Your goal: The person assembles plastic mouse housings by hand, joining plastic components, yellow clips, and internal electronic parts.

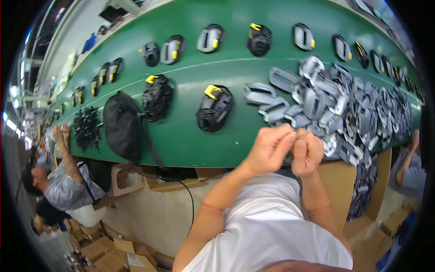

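Note:
My left hand (272,148) and my right hand (308,152) are raised together at the table's near edge, fingers curled and pinched with the thumbs nearly meeting. Whatever lies between the fingertips is too small to make out. Just beyond them spreads a big heap of grey plastic shells (319,97), each with a long slot. To the left, a black oval housing (214,111) with a yellow clip on top lies on the green table (190,149). Another black housing (157,99) with a yellow clip is farther left.
A black bag (121,124) with a strap and a pile of small black parts (86,127) occupy the left side. Grey-and-black units (210,38) line the far strip. Below the right edge stands an open carton (333,186). Co-workers (68,181) sit at both sides.

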A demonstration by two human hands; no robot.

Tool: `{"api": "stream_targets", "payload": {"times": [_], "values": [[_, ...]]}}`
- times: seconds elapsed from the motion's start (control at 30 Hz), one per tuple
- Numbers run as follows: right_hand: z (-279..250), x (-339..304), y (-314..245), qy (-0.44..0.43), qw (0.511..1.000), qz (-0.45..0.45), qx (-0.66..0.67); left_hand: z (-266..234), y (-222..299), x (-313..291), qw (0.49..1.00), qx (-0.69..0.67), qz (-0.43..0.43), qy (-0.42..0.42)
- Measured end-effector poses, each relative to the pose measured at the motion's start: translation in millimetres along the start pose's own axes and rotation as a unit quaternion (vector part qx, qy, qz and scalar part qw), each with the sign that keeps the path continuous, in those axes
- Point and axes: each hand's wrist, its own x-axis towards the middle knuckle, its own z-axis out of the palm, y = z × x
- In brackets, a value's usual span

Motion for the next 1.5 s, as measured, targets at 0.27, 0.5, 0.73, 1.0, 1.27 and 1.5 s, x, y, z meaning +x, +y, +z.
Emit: {"api": "stream_targets", "payload": {"times": [0.27,0.5,0.73,1.0,1.27,1.5], "values": [[11.3,-4.1,10.2,0.056,0.967,0.14,0.205,3.9,-6.1,3.7,0.994,-0.076,-0.074,0.012],[11.0,-5.3,10.2,0.056,0.97,0.153,0.181,6.5,-4.2,-1.1,0.982,-0.131,-0.128,0.037],[7.9,0.6,5.2,0.029,0.982,0.14,0.125,6.8,-2.1,-2.0,0.994,0.092,-0.023,0.054],[9.8,-4.3,4.1,0.04,0.984,0.127,0.119,9.1,-6.1,-4.1,0.969,0.211,0.108,0.062],[9.5,-3.9,0.3,0.056,0.963,0.174,0.196,17.8,-9.6,-8.0,0.988,0.101,0.068,0.096],[10.4,-2.4,3.4,0.033,0.98,0.143,0.133,12.8,-10.9,-8.8,0.995,0.015,0.027,0.094]]}}
